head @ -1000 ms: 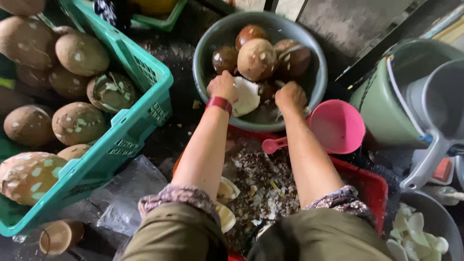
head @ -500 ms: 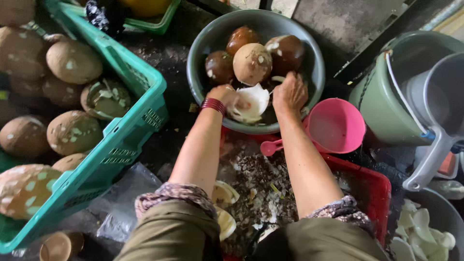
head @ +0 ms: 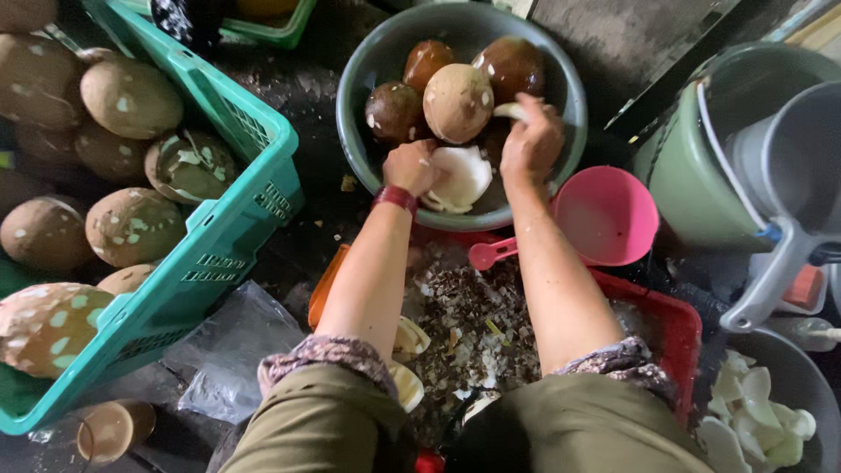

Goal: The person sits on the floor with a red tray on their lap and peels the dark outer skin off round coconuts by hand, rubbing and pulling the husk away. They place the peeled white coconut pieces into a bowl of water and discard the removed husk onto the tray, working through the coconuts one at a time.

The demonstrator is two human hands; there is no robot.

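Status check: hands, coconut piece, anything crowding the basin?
Left hand and right hand both grip the white coconut piece inside the grey basin. Brown husked coconuts crowd the basin just beyond. Pink scoop beside the right forearm.

Basin (head: 368, 66): grey-green plastic, smooth, dull sheen.
Peeled coconuts (head: 457, 101): brown, wet-looking, slightly glossy — pale scraped patches.
White coconut piece (head: 460, 180): smooth, moist flesh, held by the left hand (head: 412, 166); the right hand (head: 532, 140) grips another white sliver.
Crate (head: 219, 254): teal plastic lattice, matt.
Husked coconuts (head: 131, 96): rough, matt tan shell, flecked white.
Scoop (head: 604, 215): pink plastic, smooth.
Tray (head: 674, 328): red plastic — heaped with rough, flaky shavings.
Bag (head: 228, 346): thin clear plastic, crinkled.
Sleeves (head: 328, 350): patterned cloth.
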